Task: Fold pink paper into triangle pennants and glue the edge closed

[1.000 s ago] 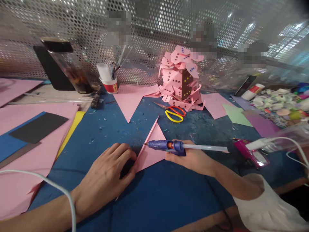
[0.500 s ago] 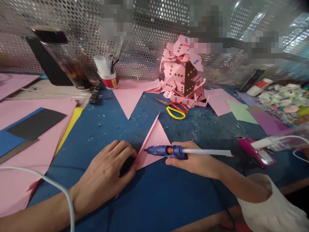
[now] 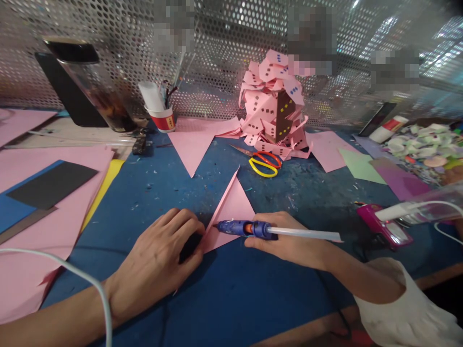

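A folded pink paper triangle [image 3: 237, 197] lies on the blue tabletop in front of me, with a narrow flap along its left edge. My left hand [image 3: 164, 250] has its curled fingers closed on the paper's lower left corner. The blue glue gun [image 3: 237, 227] is held in my right hand [image 3: 285, 238], its fingers wrapped round the grip. The nozzle points left and meets the flap edge close to my left fingertips. A clear glue stick [image 3: 307, 233] sticks out of the gun's back end.
Scissors [image 3: 265, 165] lie behind the triangle, before a pink paper stack [image 3: 265, 106]. Pink sheets [image 3: 39, 250] and a cable [image 3: 83, 274] are at left. A magenta device [image 3: 385, 225] and paper scraps [image 3: 415, 149] are on the right. A paper cup [image 3: 162, 119] stands at the back.
My right hand and the glue gun have shifted slightly left, and the gun's rear has tilted a little downward. My left hand and the triangle have hardly moved.
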### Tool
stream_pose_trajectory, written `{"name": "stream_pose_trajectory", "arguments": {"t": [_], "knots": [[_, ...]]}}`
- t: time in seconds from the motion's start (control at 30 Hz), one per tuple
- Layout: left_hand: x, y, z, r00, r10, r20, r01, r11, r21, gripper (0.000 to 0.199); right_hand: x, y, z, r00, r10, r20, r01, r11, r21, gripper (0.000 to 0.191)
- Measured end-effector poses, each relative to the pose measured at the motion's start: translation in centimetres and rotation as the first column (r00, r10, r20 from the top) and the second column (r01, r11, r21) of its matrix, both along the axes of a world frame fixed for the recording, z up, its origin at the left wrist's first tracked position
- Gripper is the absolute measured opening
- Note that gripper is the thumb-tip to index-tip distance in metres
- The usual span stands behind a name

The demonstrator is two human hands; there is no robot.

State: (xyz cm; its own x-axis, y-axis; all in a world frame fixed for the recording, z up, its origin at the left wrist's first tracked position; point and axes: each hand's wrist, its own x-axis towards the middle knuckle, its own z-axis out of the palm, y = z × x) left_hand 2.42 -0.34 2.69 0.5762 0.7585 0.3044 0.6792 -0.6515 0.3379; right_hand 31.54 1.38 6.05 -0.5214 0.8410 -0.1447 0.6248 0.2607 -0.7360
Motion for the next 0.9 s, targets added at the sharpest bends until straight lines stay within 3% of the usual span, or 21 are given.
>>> {"name": "stream_pose_trajectory", "arguments": {"t": [0.3,0.9], "knots": [[0.01,-0.06,0.14,1.000,0.002,0.007,-0.002,1.000,0.004,0.007,-0.03,-0.07,-0.30,1.000,0.007,0.021,-0.007,1.000,0.029,0.029],[-0.04,0.09,0.12,1.000,-0.003,0.000,0.003,1.000,-0.016,0.007,0.08,0.04,-0.49,0.987,0.158,0.024,-0.160,0.977,0.139,0.032]]}}
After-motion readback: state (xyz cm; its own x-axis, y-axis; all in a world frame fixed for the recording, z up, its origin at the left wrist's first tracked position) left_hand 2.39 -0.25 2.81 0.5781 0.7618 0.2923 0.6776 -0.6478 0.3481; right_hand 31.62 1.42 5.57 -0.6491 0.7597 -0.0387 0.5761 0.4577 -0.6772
